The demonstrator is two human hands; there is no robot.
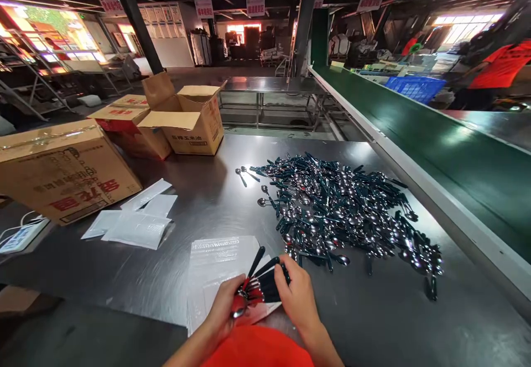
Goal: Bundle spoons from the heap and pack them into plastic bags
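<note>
Left hand (224,300) and right hand (299,298) meet at the bottom centre of the frame, both closed on one bundle of dark-handled spoons (269,286).

Largest comes the metal surface (373,323), spanning most of the lower frame. Next are a closed carton (78,176) at the left edge and an open carton (194,129) at upper left. A wide loose pile of spoons (340,206) spreads across the centre right, bowls and handles pointing every way. Smaller are the flat plastic pouches (213,253), stacked at lower centre just beyond the left hand, with more pouches (139,226) to the left, near the closed carton. Smallest is the bundle itself, between the two palms near the bottom edge; a pale, red-tinted piece shows beneath it, too unclear to name.

To hold this bundle well, I would let the left hand gather the bowls, since they are round and likely to slip over one another, while the right hand squares the handles. Two handles poke up past the rest and look worth pressing in line; a light, even squeeze should do better than a hard pinch.

As for pose, both forearms rise from the bottom edge and converge. The left fingers wrap the bowl end; the right hand is curled inward, its thumb and forefinger at the handle tips.
</note>
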